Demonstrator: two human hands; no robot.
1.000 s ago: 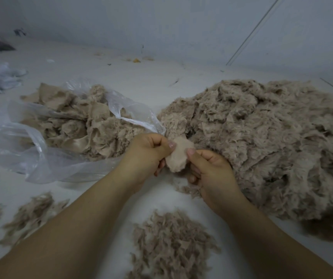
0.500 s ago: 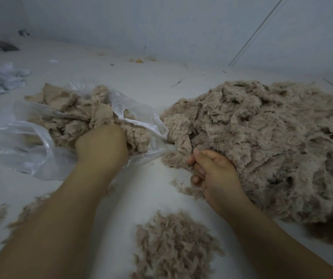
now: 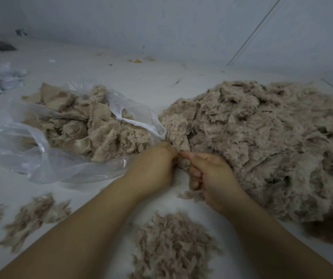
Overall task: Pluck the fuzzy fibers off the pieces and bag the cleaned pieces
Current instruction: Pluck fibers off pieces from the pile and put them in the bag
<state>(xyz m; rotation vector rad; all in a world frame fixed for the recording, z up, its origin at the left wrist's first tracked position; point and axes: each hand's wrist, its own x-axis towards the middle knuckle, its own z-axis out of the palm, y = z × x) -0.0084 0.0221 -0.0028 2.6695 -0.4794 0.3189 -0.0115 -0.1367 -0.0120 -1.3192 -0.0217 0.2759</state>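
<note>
Two hands (image 3: pixel 181 170), one bag (image 3: pixel 41 158), one pile (image 3: pixel 262 141)

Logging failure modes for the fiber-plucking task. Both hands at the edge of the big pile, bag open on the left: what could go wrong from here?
1. The clear bag lies slack, its mouth touching the uncleaned pile; fuzzy pieces could slip in among cleaned ones.
2. Plucked fibers lie loose under the forearms; a sweep could scatter them.
3. Left hand and right hand meet at one small piece, partly hidden; grip may slip.

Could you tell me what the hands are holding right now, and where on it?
Both hands, left hand and right hand, pinch a fuzzy piece by its lower edge, at the big pile's edge.
</note>
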